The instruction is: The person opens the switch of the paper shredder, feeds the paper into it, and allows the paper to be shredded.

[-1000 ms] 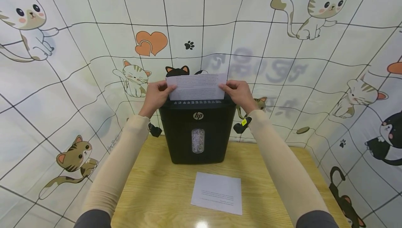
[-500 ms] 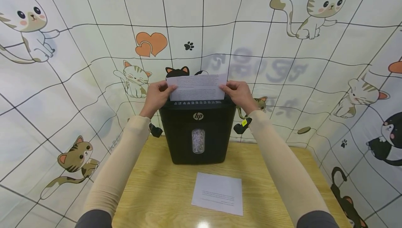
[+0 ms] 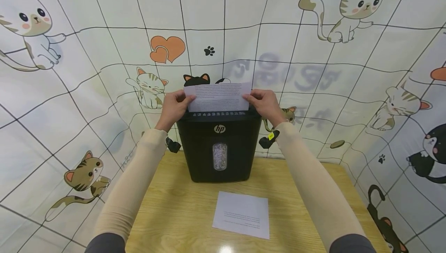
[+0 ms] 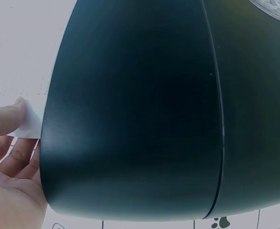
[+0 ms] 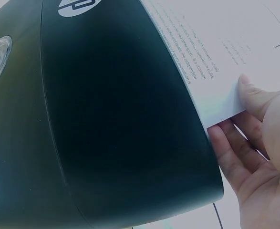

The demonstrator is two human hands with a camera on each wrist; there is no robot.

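A printed sheet of paper (image 3: 219,97) stands upright at the top of a black HP paper shredder (image 3: 200,148), its lower edge hidden behind the shredder's top rim. My left hand (image 3: 174,106) pinches the sheet's left edge between thumb and fingers. On the opposite edge, my right hand (image 3: 266,105) pinches it the same way. The right wrist view shows the thumb on the printed face of the paper (image 5: 216,81), with the fingers behind it. In the left wrist view, the left hand (image 4: 15,162) is beside the shredder's dark side (image 4: 130,114).
Another printed sheet (image 3: 241,214) lies flat on the wooden table (image 3: 174,206) in front of the shredder. Shredded bits show through the shredder's window (image 3: 220,156). A cat-patterned cloth (image 3: 223,44) hangs close behind and along both sides.
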